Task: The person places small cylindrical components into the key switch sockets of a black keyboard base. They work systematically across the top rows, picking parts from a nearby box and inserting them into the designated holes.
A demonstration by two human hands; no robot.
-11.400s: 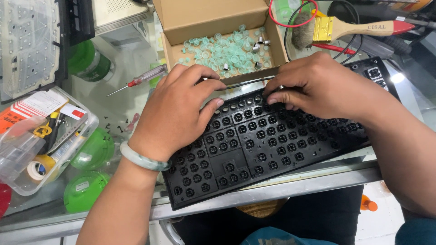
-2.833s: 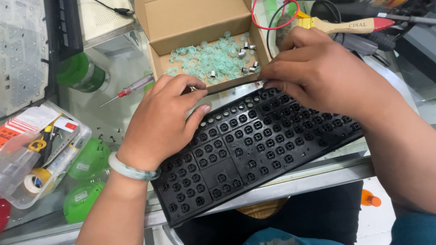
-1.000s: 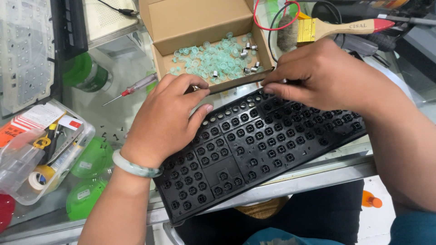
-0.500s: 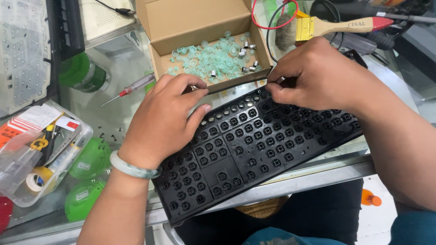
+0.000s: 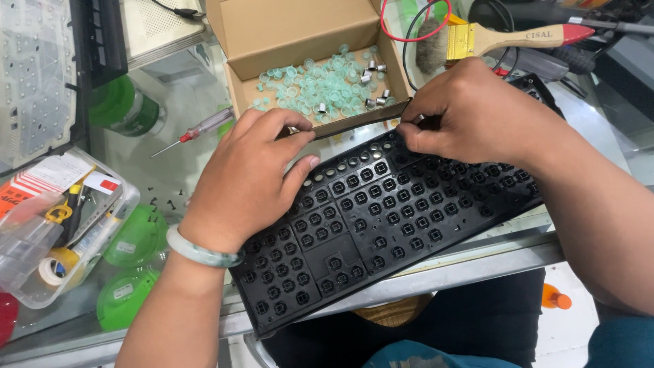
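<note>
A black keyboard frame (image 5: 381,225) with rows of empty key sockets lies tilted across the glass counter's front edge. My left hand (image 5: 248,177), with a pale green bangle at the wrist, rests on its upper left part, fingers pressing the top edge. My right hand (image 5: 470,112) pinches something small at the frame's top row, near the middle; what it pinches is hidden by the fingers. Just behind the frame stands an open cardboard box (image 5: 300,41) holding several pale green rubber domes (image 5: 320,85) and a few small metal pieces.
A red-handled screwdriver (image 5: 204,128) lies left of the box. A paintbrush (image 5: 490,41) and a red wire loop (image 5: 409,17) lie at the back right. A clear plastic tub (image 5: 41,252) with tape and tools sits front left, green bottles under the glass.
My right hand has shifted slightly along the frame's top edge, lifting toward the box and coming back down. The left hand has stayed pressed on the frame's upper left.
</note>
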